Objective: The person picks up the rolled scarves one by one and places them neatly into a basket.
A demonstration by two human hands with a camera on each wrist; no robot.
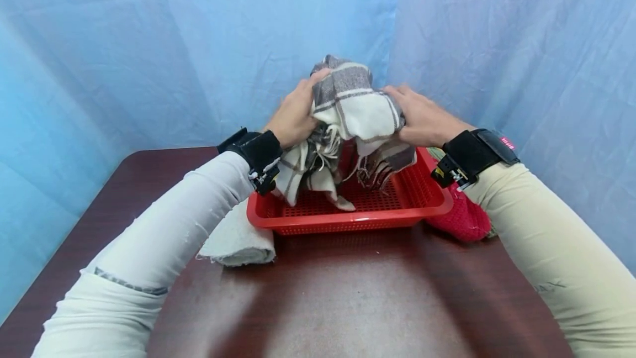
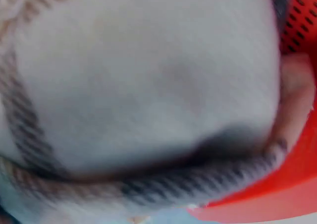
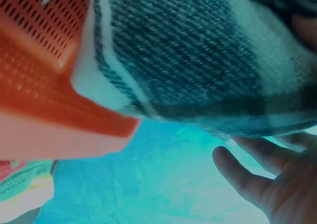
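Left hand [image 1: 294, 117] | grips plaid scarf [image 1: 348, 109]; right hand [image 1: 422, 117] | grips scarf; over red basket [image 1: 358, 219]

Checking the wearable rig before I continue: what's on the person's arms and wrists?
Both hands are bare. The left arm wears a pale grey-white long sleeve, the right arm a cream one. Each wrist carries a black strap with a small camera unit: left wrist strap, right wrist strap, the latter showing a small red light.
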